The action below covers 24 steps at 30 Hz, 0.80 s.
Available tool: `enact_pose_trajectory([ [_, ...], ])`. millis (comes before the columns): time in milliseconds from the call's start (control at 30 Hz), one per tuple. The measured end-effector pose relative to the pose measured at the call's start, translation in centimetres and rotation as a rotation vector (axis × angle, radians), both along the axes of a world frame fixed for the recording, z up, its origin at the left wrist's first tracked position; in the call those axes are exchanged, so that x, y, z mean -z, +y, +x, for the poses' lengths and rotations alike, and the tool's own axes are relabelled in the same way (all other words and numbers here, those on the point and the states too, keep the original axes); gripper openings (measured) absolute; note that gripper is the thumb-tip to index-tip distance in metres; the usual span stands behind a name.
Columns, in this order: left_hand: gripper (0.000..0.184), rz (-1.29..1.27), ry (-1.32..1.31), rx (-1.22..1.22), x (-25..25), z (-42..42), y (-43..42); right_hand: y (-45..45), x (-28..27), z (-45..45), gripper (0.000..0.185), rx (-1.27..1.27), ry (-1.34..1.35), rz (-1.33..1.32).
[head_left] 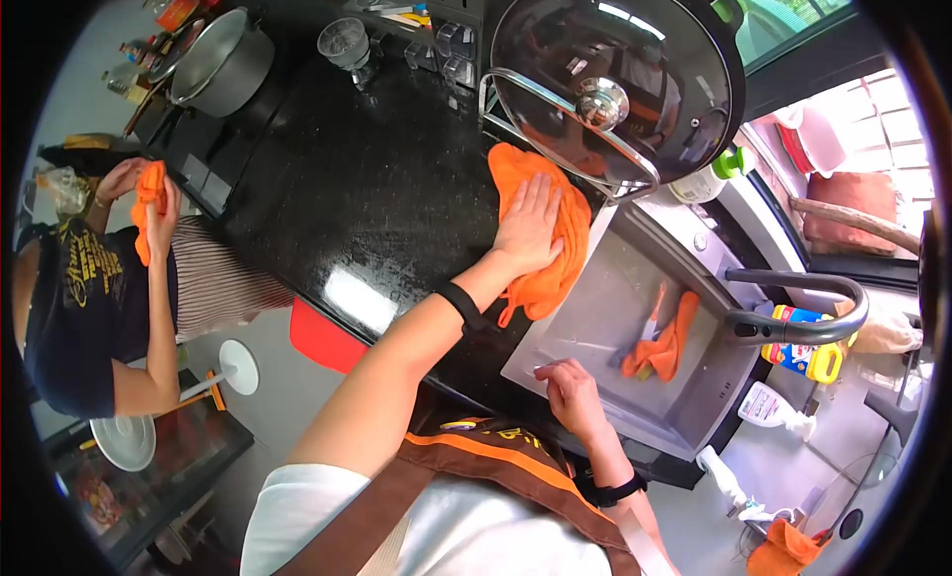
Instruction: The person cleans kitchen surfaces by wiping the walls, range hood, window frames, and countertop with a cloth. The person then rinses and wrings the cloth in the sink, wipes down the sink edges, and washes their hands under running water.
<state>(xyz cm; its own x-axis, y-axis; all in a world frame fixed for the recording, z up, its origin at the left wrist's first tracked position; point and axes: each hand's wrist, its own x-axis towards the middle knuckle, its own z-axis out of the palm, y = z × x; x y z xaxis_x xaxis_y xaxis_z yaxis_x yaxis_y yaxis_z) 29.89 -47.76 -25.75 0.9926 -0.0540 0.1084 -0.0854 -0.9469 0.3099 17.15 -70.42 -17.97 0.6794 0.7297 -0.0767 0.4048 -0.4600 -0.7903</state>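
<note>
An orange cloth lies spread on the black countertop, beside the left edge of the sink. My left hand rests flat on this cloth, fingers stretched out and pressing it down. Over the front edge of the sink hovers my right hand, its fingers curled in; whether anything is in them is too small to tell. Inside the basin lies another orange cloth. A black pan with a glass lid stands just behind the cloth under my left hand.
At the left, a co-worker holds an orange cloth. A pot and a glass stand at the back. The faucet arches over the sink's right side, near a yellow bottle and spray bottle.
</note>
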Motion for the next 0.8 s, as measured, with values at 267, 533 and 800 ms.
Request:
enact_pose_trajectory([
  [267,0.081,-0.06,-0.059,0.228,0.7,1.0,-3.9,-4.1,0.8,0.0,0.021,0.065,-0.02,-0.011],
  [533,0.082,-0.084,-0.036,0.221,1.1,-6.0,-5.2,-3.6,0.6,-0.3,0.019,0.032,-0.015,0.01],
  [800,0.086,-0.113,0.155,0.141,-1.3,-19.0,0.6,-1.6,1.0,0.4,0.027,0.058,-0.062,0.053],
])
